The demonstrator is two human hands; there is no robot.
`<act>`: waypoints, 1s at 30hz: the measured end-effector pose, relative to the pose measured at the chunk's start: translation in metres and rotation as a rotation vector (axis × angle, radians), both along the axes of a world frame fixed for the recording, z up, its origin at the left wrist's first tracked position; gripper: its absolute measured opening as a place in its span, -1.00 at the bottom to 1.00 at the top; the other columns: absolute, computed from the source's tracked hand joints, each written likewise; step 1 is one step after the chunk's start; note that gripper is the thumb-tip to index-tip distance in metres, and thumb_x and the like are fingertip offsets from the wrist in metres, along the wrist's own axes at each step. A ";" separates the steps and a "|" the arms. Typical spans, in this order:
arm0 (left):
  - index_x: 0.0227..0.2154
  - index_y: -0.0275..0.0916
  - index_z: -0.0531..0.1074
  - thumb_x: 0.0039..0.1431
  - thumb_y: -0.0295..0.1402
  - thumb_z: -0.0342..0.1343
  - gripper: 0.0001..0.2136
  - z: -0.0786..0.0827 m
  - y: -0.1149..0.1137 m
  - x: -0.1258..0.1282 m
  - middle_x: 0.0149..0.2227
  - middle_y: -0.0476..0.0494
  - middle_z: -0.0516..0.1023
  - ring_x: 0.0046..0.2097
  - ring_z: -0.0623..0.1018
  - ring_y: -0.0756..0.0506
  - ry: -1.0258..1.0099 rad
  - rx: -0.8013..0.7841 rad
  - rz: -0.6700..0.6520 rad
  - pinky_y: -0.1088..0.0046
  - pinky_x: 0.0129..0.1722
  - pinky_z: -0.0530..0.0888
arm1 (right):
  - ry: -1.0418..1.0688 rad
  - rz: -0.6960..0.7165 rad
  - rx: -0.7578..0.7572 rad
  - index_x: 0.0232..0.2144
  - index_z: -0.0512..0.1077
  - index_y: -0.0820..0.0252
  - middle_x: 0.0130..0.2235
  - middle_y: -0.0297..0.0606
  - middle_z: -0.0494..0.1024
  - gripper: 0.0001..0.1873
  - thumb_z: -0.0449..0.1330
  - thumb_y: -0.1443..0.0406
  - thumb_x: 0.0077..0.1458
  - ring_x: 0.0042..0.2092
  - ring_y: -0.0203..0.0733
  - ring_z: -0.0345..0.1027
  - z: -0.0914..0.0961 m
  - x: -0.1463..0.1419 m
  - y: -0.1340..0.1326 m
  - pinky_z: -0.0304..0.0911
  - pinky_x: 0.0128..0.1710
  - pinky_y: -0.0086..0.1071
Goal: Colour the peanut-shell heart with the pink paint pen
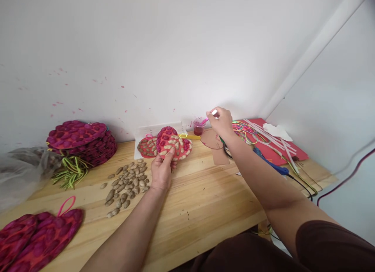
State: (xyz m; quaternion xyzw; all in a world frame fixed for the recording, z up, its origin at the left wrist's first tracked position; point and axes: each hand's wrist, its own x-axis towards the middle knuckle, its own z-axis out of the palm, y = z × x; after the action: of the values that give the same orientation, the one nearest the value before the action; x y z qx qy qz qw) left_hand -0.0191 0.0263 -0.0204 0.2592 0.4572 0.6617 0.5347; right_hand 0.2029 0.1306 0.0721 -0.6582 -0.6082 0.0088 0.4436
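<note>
My left hand (163,168) pinches a red heart-shaped piece (175,143) covered in peanut shells. The shells on its upper left are painted magenta, while others are still bare tan. A yellow loop sticks up from its edge. Over a small clear cup of dark pink liquid (198,128), my right hand (221,121) grips a slim pink-and-white brush (210,116); its tip is at the cup's rim. Behind the held heart, another red piece with unpainted peanuts (147,147) lies on white paper. Loose peanuts (131,182) are scattered on the wooden table left of my left hand.
A stack of magenta peanut-covered pieces (83,141) stands at the back left beside green cords (72,172). More painted pieces (47,237) lie front left. At right are a red sheet (288,151), white sticks, coloured cords, a blue-handled tool (272,166) and cut cardboard (220,156).
</note>
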 end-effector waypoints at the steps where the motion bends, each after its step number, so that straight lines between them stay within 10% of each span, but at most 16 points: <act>1: -0.45 -0.28 0.50 -0.31 -0.05 0.56 -0.51 0.000 0.000 0.000 -0.56 0.04 0.50 -0.58 0.40 0.08 -0.001 -0.001 0.003 0.59 -0.62 0.28 | -0.048 -0.012 -0.056 -0.40 0.49 0.08 -0.28 -0.20 0.62 -0.81 0.22 0.13 0.17 -0.11 0.01 0.38 -0.001 -0.002 0.006 0.26 -0.06 -0.14; 30: -0.45 -0.27 0.50 -0.22 -0.07 0.52 -0.57 0.000 0.001 0.000 -0.55 0.01 0.51 -0.58 0.41 0.06 0.022 -0.024 0.023 0.59 -0.63 0.31 | -0.247 -0.048 -0.281 -0.33 0.53 0.08 -0.15 -0.15 0.66 -0.78 0.20 0.11 0.23 0.00 0.11 0.35 -0.015 -0.014 0.028 0.17 -0.05 -0.09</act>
State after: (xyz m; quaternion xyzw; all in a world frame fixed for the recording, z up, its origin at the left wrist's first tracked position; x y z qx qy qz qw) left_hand -0.0186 0.0272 -0.0203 0.2546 0.4740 0.6593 0.5251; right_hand 0.1893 0.1585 0.0569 -0.7241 -0.6349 0.0021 0.2693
